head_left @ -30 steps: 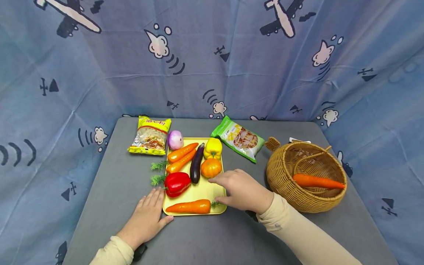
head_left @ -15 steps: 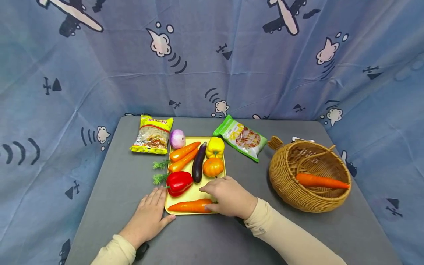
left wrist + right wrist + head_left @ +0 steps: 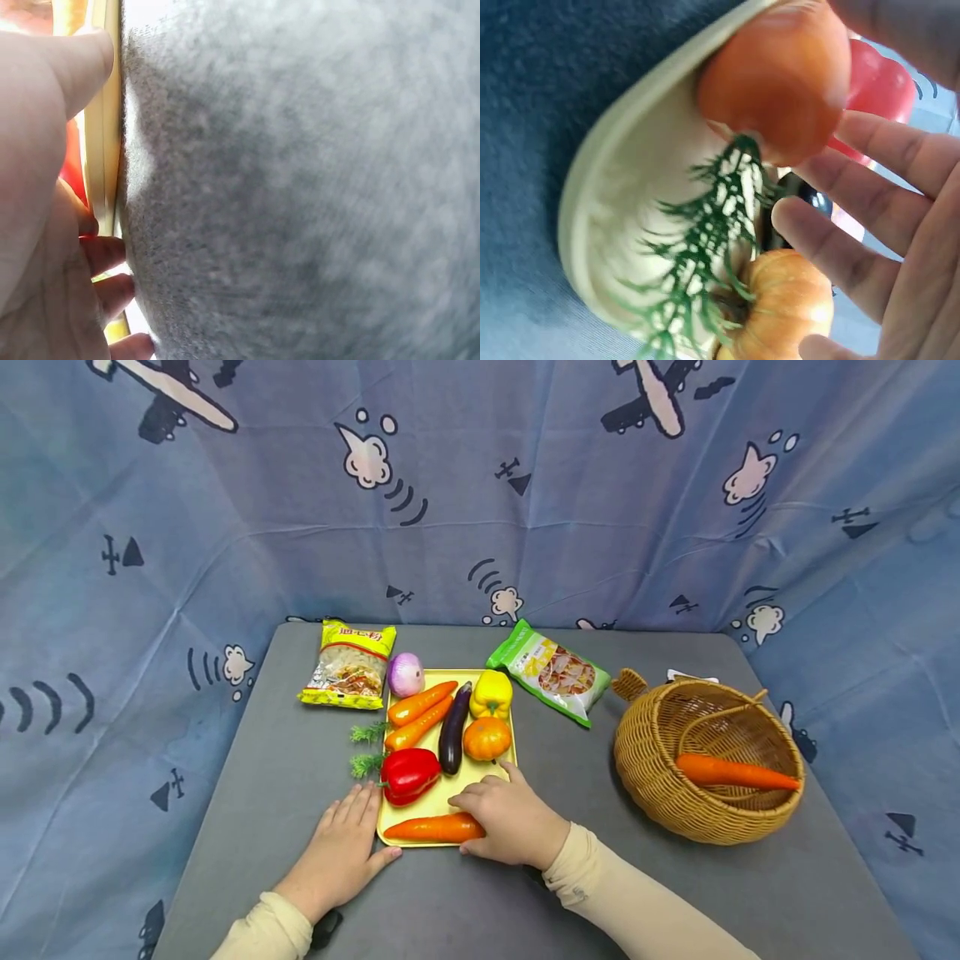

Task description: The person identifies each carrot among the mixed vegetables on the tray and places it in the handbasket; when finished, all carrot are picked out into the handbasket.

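Observation:
In the head view a yellow tray [image 3: 471, 774] holds vegetables. Over the thick end of its near carrot [image 3: 426, 828] is the right hand [image 3: 516, 820], thumb on the near side, fingers beyond. The right wrist view shows the extended fingers of that hand [image 3: 900, 195] at the side of the carrot [image 3: 780, 82], some fingertips seeming to touch it; a firm hold is not visible. Flat on the table, the left hand [image 3: 336, 862] lies with its fingertips at the tray's left edge, near a red pepper [image 3: 410, 775]. In the left wrist view the left thumb overlaps the tray rim [image 3: 103, 157].
Two carrots [image 3: 422, 702], an eggplant [image 3: 453, 731], a yellow pepper [image 3: 492, 693] and a pumpkin [image 3: 487, 739] share the tray. An onion [image 3: 406, 674] is at its far left corner. Food bags [image 3: 348, 667] [image 3: 558, 672] lie behind. A wicker basket [image 3: 660, 777] at right holds a carrot [image 3: 735, 772].
The right hand has moved left and toward the near side of the tray, onto the near carrot's thick end. Its position on the tray looks unchanged. The left hand stays in place; the head view has shifted slightly.

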Demonstrator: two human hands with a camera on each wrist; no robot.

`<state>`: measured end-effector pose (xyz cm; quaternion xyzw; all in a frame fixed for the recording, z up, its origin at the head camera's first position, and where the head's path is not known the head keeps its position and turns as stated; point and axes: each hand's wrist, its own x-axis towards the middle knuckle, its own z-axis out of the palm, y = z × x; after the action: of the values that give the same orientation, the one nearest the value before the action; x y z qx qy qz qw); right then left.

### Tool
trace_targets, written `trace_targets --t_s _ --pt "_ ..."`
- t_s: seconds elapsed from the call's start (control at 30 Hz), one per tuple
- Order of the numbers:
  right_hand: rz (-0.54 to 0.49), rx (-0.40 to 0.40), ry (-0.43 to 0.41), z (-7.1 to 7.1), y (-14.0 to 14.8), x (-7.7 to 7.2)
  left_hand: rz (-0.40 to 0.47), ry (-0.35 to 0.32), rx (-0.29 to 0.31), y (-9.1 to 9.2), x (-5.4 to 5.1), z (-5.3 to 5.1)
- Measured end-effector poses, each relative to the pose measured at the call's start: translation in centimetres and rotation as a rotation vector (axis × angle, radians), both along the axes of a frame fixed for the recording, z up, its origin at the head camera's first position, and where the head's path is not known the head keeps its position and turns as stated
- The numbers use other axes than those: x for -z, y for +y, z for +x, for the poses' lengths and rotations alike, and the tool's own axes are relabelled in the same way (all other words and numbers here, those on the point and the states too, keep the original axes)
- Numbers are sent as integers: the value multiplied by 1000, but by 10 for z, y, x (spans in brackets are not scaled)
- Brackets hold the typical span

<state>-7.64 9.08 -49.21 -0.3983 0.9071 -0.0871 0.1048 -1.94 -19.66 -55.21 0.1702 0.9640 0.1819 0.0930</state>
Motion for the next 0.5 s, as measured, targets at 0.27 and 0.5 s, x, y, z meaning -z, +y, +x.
trace_targets --t_s 0.27,0.5 --pt "28 12 30 5 0 9 16 4 3 0 -2 1" --pt "78 -12 57 6 -1 12 4 -6 2 0 -3 0"
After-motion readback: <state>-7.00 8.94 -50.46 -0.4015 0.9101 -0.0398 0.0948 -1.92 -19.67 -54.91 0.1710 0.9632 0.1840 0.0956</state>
